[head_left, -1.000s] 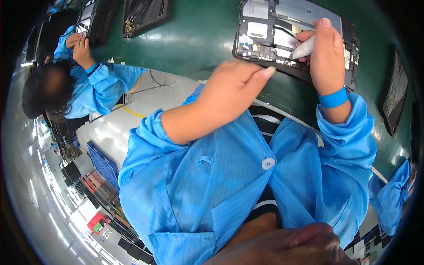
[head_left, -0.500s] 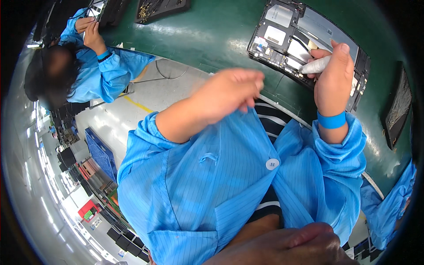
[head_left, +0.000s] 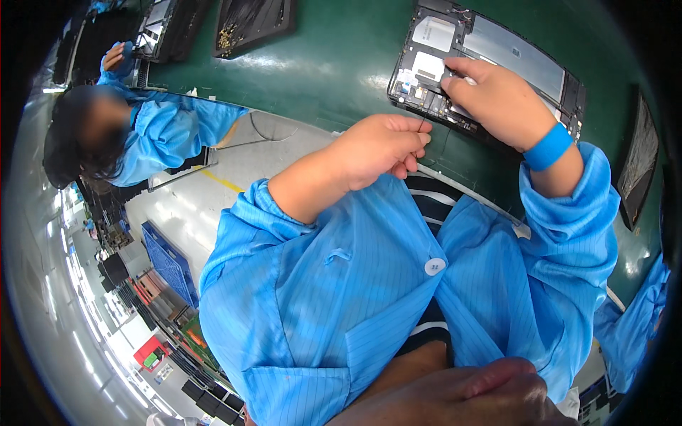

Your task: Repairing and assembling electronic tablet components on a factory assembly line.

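Left hand, loosely curled, pinches a thin dark wire; right hand, nearly closed, contents impossible to tell, bends over an opened black device at one o'clock, silver panels inside. Glossy green desk underneath; black tray at eleven, blue-smocked co-worker at ten.

Green bench, opened black device, two black trays

Wearer's two hands, one blue wristband, one coat button; one opened device nearby.
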Motion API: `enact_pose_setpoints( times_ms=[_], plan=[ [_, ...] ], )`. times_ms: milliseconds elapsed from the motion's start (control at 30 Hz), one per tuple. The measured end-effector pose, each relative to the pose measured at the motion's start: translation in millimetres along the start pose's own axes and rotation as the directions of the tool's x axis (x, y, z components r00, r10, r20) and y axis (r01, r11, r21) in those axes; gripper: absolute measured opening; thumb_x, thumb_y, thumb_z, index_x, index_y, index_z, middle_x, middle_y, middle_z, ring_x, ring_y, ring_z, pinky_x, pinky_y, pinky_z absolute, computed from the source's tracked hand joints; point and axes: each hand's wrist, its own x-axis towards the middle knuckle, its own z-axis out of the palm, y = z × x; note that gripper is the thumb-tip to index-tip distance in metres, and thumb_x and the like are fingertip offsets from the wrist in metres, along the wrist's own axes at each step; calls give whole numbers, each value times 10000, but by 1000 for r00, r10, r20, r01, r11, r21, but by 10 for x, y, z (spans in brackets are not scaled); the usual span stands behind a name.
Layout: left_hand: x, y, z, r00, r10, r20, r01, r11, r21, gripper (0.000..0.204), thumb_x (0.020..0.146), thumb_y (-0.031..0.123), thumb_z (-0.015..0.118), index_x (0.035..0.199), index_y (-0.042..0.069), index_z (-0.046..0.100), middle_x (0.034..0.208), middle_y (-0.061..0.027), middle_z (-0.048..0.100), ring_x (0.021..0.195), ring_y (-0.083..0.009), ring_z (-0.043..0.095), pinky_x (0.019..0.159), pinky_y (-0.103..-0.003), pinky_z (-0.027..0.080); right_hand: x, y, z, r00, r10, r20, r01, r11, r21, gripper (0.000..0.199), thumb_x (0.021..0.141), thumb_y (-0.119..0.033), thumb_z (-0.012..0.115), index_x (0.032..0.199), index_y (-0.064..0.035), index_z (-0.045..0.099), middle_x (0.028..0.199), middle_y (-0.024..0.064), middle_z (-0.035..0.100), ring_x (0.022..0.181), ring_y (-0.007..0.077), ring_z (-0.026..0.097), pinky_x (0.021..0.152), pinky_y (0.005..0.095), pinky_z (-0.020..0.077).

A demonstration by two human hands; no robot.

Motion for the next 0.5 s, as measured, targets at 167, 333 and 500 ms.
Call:
enact_pose_setpoints(
  times_ms=[167, 333, 500],
  plan=[
    [8, -10, 14, 998, 52, 41, -54, 997, 52, 329, 779, 198, 549, 1020, -21, 500, 738, -30, 522, 588, -76, 503, 458, -184, 395, 75, 105, 25, 991, -100, 86, 110, 987, -118, 315, 772, -270, 457, 934, -18, 551, 815, 188, 574, 742, 306, 559, 699, 340, 439],
    [-69, 312, -96, 985, 142, -102, -77, 877, 473, 343, 804, 345, 496, 766, 10, 561, 641, -40, 518, 506, -96, 470, 459, -213, 399, 65, 507, -645, 808, 166, -566, -88, 983, 164, 316, 787, -278, 442, 915, -19, 569, 843, 105, 589, 760, 185, 545, 697, 276, 415],
    [156, 974, -293, 731, 660, -174, -328, 563, 758, 370, 802, 345, 486, 834, -11, 579, 681, -98, 566, 657, -170, 539, 607, -283, 423, -675, 1308, -1221, 503, 484, -716, -279, 875, 396, 474, 806, -382, 443, 1061, 14, 501, 923, 85, 572, 795, 146, 521, 696, 254, 398]
  ],
)
